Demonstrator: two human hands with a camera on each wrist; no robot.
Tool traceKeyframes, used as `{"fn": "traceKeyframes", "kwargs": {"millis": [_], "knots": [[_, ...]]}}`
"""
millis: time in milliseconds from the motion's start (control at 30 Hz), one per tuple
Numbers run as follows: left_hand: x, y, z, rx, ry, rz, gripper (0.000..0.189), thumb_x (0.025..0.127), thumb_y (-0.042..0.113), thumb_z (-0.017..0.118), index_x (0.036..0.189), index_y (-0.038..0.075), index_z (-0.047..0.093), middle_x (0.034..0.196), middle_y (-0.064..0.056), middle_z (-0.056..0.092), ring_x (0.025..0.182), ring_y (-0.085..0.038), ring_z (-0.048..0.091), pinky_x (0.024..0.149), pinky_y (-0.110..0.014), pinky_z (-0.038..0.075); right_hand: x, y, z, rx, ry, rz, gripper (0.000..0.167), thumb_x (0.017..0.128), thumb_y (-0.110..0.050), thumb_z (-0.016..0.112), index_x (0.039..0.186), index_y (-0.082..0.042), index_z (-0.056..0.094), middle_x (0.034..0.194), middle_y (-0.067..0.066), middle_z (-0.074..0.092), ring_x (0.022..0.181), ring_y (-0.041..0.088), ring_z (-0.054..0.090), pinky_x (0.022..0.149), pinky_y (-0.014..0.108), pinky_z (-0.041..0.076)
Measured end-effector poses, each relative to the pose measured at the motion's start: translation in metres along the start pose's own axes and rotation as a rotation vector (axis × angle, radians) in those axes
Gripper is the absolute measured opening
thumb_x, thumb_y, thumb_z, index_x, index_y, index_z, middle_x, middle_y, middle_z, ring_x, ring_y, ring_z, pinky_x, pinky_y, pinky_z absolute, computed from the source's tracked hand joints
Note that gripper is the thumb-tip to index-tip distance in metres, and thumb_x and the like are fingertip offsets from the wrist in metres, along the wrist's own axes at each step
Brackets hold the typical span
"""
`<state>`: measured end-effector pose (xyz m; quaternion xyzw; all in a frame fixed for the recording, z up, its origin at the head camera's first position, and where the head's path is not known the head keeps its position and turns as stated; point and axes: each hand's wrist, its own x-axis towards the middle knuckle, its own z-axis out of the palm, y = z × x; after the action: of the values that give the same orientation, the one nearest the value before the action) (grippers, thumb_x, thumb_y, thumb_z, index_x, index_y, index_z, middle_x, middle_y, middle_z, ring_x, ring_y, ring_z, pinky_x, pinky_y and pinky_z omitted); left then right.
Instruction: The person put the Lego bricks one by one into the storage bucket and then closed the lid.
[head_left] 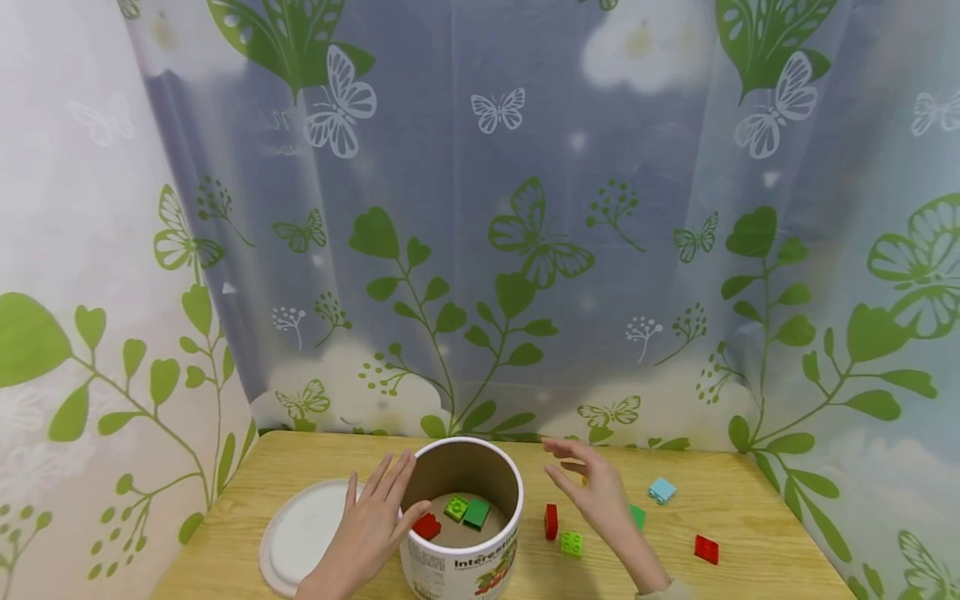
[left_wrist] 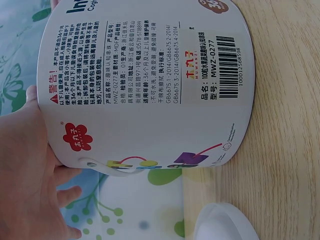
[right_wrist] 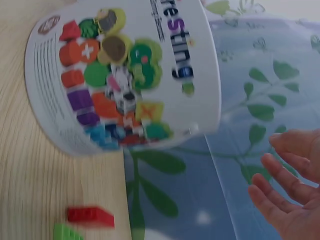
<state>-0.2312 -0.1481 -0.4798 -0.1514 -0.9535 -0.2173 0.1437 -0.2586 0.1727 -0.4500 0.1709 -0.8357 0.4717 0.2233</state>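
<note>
A white printed tub (head_left: 461,562) stands on the table with its top uncovered. Inside it lie a red block (head_left: 427,526), a lime-green block (head_left: 456,507) and a dark green block (head_left: 476,514). My left hand (head_left: 369,522) touches the tub's left rim, its fingers stretched out straight. To the right of the tub, my right hand (head_left: 596,492) hovers over the table, fingers loosely bent and holding nothing. Below it on the table are an upright red block (head_left: 551,522) and a lime-green block (head_left: 572,544). Another green block (head_left: 637,517) is partly hidden behind that wrist.
The round white lid (head_left: 288,533) lies on the wooden table (head_left: 360,450), left of the tub. Farther right are a light blue block (head_left: 662,490) and a flat red block (head_left: 707,549). A curtain (head_left: 480,250) with leaves and butterflies hangs along the table's back.
</note>
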Motion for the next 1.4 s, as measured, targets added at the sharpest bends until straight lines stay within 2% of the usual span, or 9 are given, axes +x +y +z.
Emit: {"fn": "traceKeyframes", "kwargs": {"millis": [167,400,533,667,733,867,933,1167,1400], "knots": [[0.0,0.0,-0.001,-0.005,-0.005,0.001,0.069,0.102,0.047,0.055,0.158,0.009,0.038,0.16,-0.009,0.039,0.151,-0.034,0.029,0.115,-0.073,0.012,-0.006,0.017,-0.024,-0.026,0.041,0.031,0.036,0.087,-0.001,0.077,0.122,-0.008,0.072,0.116,0.009,0.074,0.103,0.03,0.069,0.084,0.034,0.06],[0.0,0.0,0.0,-0.007,-0.007,-0.001,0.069,0.102,0.047,0.055,0.158,0.01,0.038,0.161,-0.009,0.039,0.151,-0.034,0.029,0.115,-0.073,0.012,-0.02,0.045,-0.062,-0.108,0.057,0.158,0.036,0.093,-0.014,0.075,0.128,-0.009,0.069,0.12,0.009,0.073,0.108,0.025,0.068,0.089,0.033,0.058],[0.0,0.0,0.0,-0.012,-0.006,-0.001,0.069,0.102,0.046,0.056,0.158,0.01,0.038,0.161,-0.009,0.039,0.151,-0.034,0.029,0.115,-0.073,0.012,-0.031,0.063,-0.08,-0.179,0.074,0.187,0.036,0.094,-0.014,0.074,0.129,-0.009,0.069,0.12,0.01,0.072,0.105,0.015,0.067,0.086,0.027,0.058],[0.0,0.0,0.001,-0.008,-0.005,0.002,0.07,0.102,0.05,0.053,0.158,0.011,0.037,0.161,-0.008,0.039,0.151,-0.033,0.029,0.115,-0.073,0.013,-0.045,0.081,-0.097,-0.244,0.089,0.211,0.037,0.093,-0.013,0.076,0.129,-0.007,0.068,0.119,0.013,0.072,0.1,0.003,0.063,0.084,0.034,0.06],[0.0,-0.001,0.001,-0.007,-0.005,0.006,0.07,0.103,0.052,0.051,0.158,0.011,0.038,0.161,-0.008,0.039,0.151,-0.033,0.03,0.115,-0.073,0.013,-0.052,0.089,-0.104,-0.27,0.078,0.24,0.039,0.092,-0.013,0.076,0.13,-0.006,0.067,0.121,0.015,0.071,0.102,0.007,0.064,0.085,0.039,0.06],[0.0,-0.001,0.001,-0.007,-0.008,0.008,0.071,0.103,0.053,0.05,0.158,0.01,0.037,0.161,-0.009,0.039,0.151,-0.033,0.029,0.115,-0.073,0.013,-0.064,0.107,-0.118,-0.318,0.026,0.282,0.044,0.09,-0.01,0.077,0.131,0.0,0.063,0.123,0.022,0.068,0.108,0.035,0.065,0.085,0.047,0.058],[0.0,-0.001,0.0,-0.007,-0.008,0.005,0.071,0.103,0.053,0.05,0.158,0.01,0.037,0.161,-0.009,0.039,0.151,-0.033,0.029,0.115,-0.073,0.013,-0.068,0.115,-0.123,-0.33,-0.007,0.297,0.046,0.09,-0.008,0.077,0.132,0.003,0.061,0.123,0.026,0.066,0.11,0.045,0.063,0.086,0.051,0.057],[0.0,0.0,-0.001,-0.01,-0.013,-0.003,0.07,0.102,0.05,0.053,0.158,0.01,0.037,0.161,-0.008,0.039,0.151,-0.033,0.028,0.116,-0.073,0.012,-0.071,0.136,-0.139,-0.384,-0.142,0.397,0.049,0.09,-0.01,0.077,0.132,0.008,0.06,0.125,0.033,0.061,0.112,0.051,0.06,0.089,0.055,0.055],[0.0,-0.001,0.0,-0.01,-0.011,0.005,0.071,0.102,0.053,0.051,0.158,0.01,0.038,0.161,-0.008,0.039,0.151,-0.033,0.029,0.115,-0.073,0.013,-0.076,0.153,-0.145,-0.488,-0.267,0.409,0.048,0.083,-0.012,0.083,0.123,0.009,0.065,0.118,0.032,0.064,0.1,0.047,0.066,0.083,0.056,0.056]]}}
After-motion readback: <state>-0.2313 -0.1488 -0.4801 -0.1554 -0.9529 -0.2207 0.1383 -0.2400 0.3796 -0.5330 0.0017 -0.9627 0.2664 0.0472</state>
